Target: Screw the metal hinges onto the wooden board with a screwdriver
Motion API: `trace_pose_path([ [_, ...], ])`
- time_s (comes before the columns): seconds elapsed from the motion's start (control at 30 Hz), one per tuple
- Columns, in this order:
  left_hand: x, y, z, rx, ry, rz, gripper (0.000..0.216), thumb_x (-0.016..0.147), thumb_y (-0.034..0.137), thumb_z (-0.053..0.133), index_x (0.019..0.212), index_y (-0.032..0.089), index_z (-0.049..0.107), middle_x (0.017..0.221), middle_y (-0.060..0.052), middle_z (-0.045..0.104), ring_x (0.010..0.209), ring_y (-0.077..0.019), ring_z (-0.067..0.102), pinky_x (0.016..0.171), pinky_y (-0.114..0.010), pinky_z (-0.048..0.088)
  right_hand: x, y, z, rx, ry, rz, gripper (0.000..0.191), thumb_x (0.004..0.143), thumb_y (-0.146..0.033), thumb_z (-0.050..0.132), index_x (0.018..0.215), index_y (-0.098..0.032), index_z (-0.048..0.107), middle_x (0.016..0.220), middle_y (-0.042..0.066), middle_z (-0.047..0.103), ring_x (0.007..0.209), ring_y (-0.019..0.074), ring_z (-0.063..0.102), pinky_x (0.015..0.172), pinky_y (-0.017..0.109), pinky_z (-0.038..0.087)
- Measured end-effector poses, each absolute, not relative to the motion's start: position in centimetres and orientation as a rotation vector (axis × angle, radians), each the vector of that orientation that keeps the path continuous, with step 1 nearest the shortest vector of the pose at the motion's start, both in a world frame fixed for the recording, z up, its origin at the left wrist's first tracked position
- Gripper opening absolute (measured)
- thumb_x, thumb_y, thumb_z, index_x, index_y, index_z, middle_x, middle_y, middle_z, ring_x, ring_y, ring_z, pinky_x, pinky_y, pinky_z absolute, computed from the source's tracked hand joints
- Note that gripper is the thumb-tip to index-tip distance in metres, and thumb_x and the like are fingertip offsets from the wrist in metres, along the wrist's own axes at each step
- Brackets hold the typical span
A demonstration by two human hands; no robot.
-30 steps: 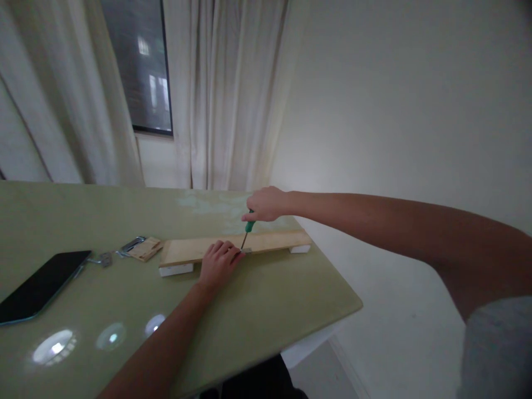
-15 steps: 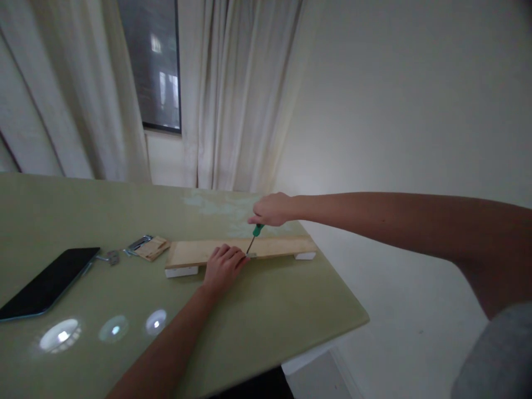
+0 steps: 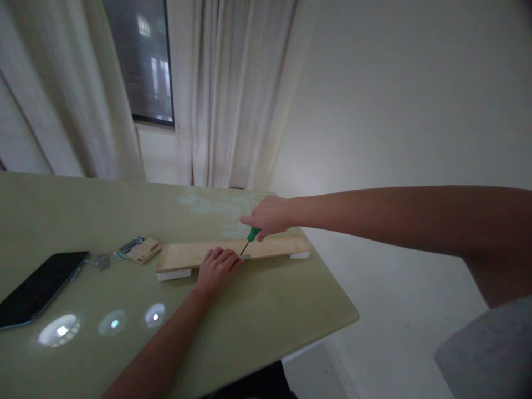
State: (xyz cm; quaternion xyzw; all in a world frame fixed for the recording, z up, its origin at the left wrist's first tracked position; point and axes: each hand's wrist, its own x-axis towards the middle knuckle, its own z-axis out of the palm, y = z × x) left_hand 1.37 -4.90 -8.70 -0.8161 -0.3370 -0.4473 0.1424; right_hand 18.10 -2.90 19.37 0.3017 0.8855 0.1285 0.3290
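Note:
A screwdriver (image 3: 252,234) with a green handle leans to the right, my right hand (image 3: 270,215) closed around it from above. Its shaft slants down to a small metal plate (image 3: 246,256) at the near edge of a long wooden board (image 3: 274,245). Just left of the tip, my left hand (image 3: 216,271) grips the board's near edge, fingers curled over its top. The fingertips partly cover the metal plate and the screwdriver's tip. White blocks, one at the left end (image 3: 174,274) and one at the right end (image 3: 299,255), sit under the board.
On the green tabletop (image 3: 266,321), left of the board, lie a small wooden piece (image 3: 144,250) with metal hardware (image 3: 132,244), a grey metal hinge-like part (image 3: 103,261) and a black tablet (image 3: 41,288). The table's corner is at the right, near the wall.
My right hand has turned on the screwdriver handle, and one finger now points out to the left. The screwdriver leans more. The whole view has shifted slightly; my left hand stays on the board.

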Motion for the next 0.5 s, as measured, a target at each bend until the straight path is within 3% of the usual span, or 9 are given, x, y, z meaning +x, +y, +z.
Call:
trace_pose_path([
  [0.1,1.3,-4.8,-8.8,-2.363,-0.981,-1.276,0.027,0.108,0.037,0.061,0.091,0.023,0.077,0.094,-0.004,0.08,0.084,-0.0234,0.061,0.079,-0.038,0.041,18.2,-3.1,20.0,0.67,2.363,0.289,0.029,0.105,-0.033,0.065,0.133,-0.028,0.068,0.12,0.011,0.078,0.112,0.0262,0.071,0.084,0.035,0.042],
  [0.17,1.2,-4.7,-8.9,-2.362,-0.986,-1.263,0.028,0.109,0.037,0.06,0.091,0.023,0.077,0.094,-0.004,0.08,0.084,-0.0232,0.062,0.08,-0.038,0.042,17.8,-2.6,19.6,0.693,2.356,0.269,0.029,0.107,-0.041,0.06,0.126,-0.023,0.072,0.108,0.011,0.08,0.103,0.0262,0.072,0.08,0.034,0.042],
  [0.3,1.3,-4.8,-8.9,-2.36,-0.992,-1.242,0.026,0.107,0.035,0.063,0.09,0.023,0.077,0.093,-0.004,0.08,0.084,-0.023,0.062,0.078,-0.039,0.042,17.1,-1.2,18.4,0.837,2.305,0.228,0.061,0.112,-0.055,0.039,0.1,-0.011,0.08,0.087,0.014,0.08,0.076,0.0222,0.072,0.067,0.032,0.041],
  [0.4,1.4,-4.9,-8.7,-2.365,-1.003,-1.245,0.022,0.106,0.033,0.066,0.09,0.023,0.077,0.093,-0.004,0.08,0.084,-0.0231,0.062,0.078,-0.039,0.042,17.5,-1.0,18.5,0.833,2.324,0.244,0.054,0.108,-0.056,0.048,0.121,-0.011,0.076,0.1,0.017,0.081,0.083,0.0253,0.074,0.068,0.032,0.042],
  [0.5,1.4,-5.0,-8.6,-2.38,-1.009,-1.247,0.021,0.106,0.033,0.066,0.092,0.023,0.077,0.094,-0.004,0.08,0.085,-0.0236,0.062,0.078,-0.039,0.041,18.0,-1.4,19.1,0.683,2.359,0.222,0.037,0.103,-0.044,0.064,0.134,-0.023,0.069,0.115,0.014,0.08,0.106,0.0273,0.073,0.08,0.034,0.043],
])
